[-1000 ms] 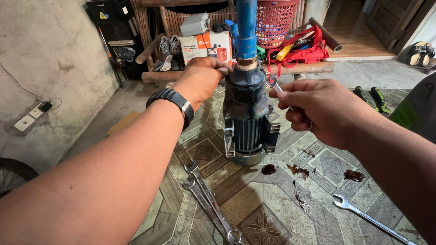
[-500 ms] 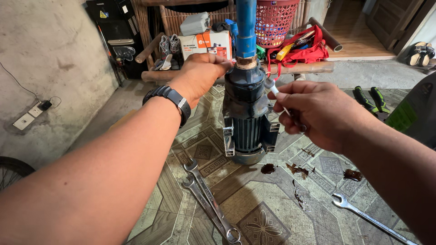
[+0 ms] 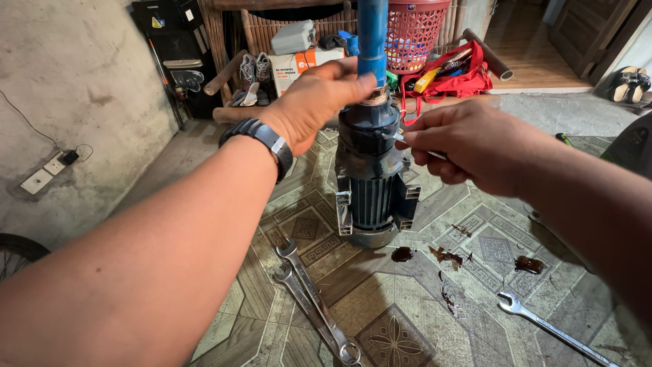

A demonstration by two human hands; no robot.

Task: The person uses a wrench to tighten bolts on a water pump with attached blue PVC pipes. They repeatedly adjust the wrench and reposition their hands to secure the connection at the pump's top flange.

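Observation:
A dark blue-grey water pump [image 3: 371, 183] stands on end on the patterned tile floor, with a blue pipe [image 3: 372, 37] rising from its top. My left hand [image 3: 319, 98], with a black watch on the wrist, grips the top of the pump where the pipe joins it. My right hand [image 3: 468, 139] is just right of the pump body and pinches a small silver metal tool [image 3: 407, 141] whose tip touches the pump's upper side. Most of that tool is hidden in my fingers.
Two combination wrenches [image 3: 309, 295] lie on the tiles in front of the pump, a third wrench [image 3: 543, 326] at lower right. Dark oily spots [image 3: 445, 257] stain the floor. Behind stand a red basket [image 3: 414, 30], a red bag [image 3: 451, 78], boxes and a power strip [image 3: 44, 175].
My right hand has moved down and closer to the pump, so the tool's tip now meets its side. My left hand has stayed at the pipe joint.

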